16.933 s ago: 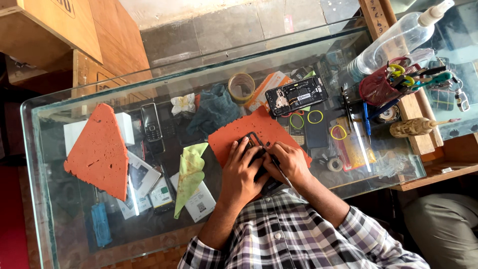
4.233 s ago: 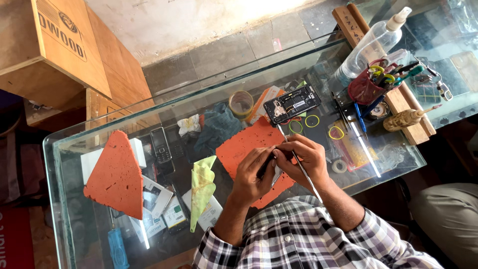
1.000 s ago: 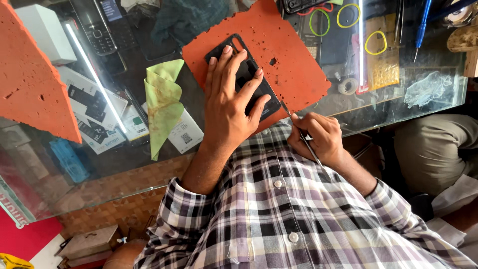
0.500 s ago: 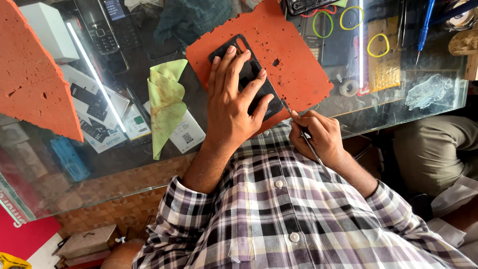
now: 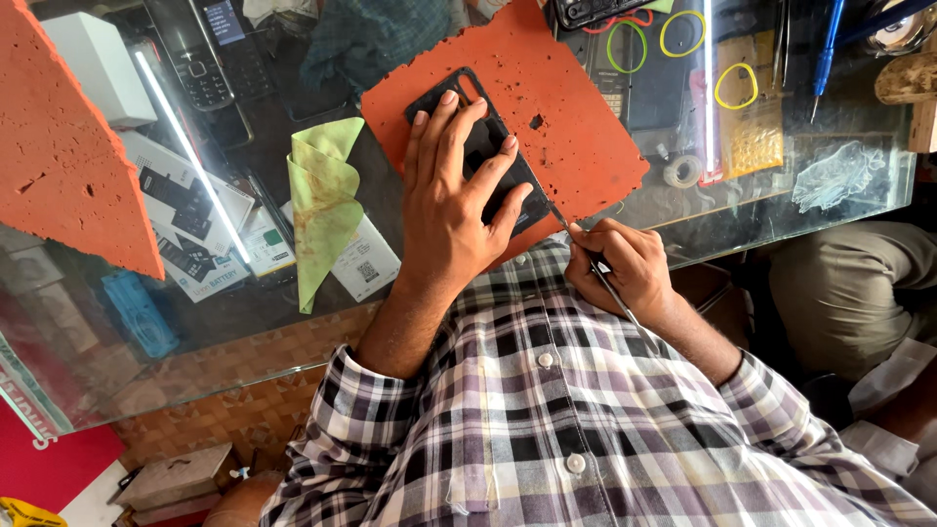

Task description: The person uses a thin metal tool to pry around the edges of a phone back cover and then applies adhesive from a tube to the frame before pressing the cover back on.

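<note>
A black phone [image 5: 528, 196] lies face down on an orange foam mat [image 5: 571, 112] on top of a glass counter [image 5: 195, 342]. My left hand [image 5: 449, 210] rests flat on the phone with the fingers spread, pressing it down. My right hand [image 5: 625, 268] sits at the counter's near edge, pinching a thin metal tool [image 5: 607, 285]. The tool's tip touches the phone's lower right edge.
A folded green cloth [image 5: 322, 205] lies left of the mat, and a second orange foam piece [image 5: 59, 146] at the far left. Rubber bands [image 5: 625, 44], a blue pen [image 5: 830, 44] and a tape roll [image 5: 678, 173] lie at the right. Another person's trouser leg [image 5: 839, 283] is beside the counter.
Since several seconds ago the view has closed in and my left hand has come to lie flat on the phone. Over the last second almost nothing has moved.
</note>
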